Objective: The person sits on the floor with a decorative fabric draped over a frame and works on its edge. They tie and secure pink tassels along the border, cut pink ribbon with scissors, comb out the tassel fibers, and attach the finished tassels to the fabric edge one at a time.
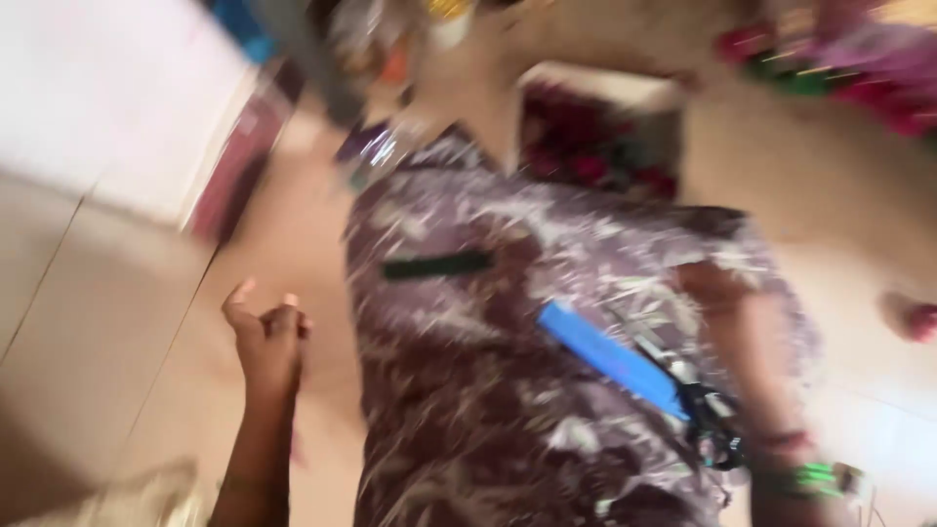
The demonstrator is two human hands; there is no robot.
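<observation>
heavily blurred view down onto a purple patterned cloth (488, 390) with pale blotches, filling the middle and lower centre of the frame. left hand (265, 337) at lower left, raised over the tan floor (127, 332), fingers curled loosely inward with the thumb sticking up, gripping nothing visible, just beside the cloth's left edge but not touching it. right hand not clearly seen: only a forearm (756, 361) running down the right side over the cloth, with green bangles (805, 478) at the wrist near the bottom right corner; fingers beyond the frame edge, so cannot tell their state. on the cloth, a blue flat strip (610, 356) lying slanted at centre right, its lower end meeting dark scissors-like handles (717, 429), too smeared to name surely. a dark green bar (436, 264) lying nearly level on the cloth's upper left part. a box of dark red things (595, 146) at upper centre, touching the cloth's top edge. pink and green items (839, 68) at upper right.
</observation>
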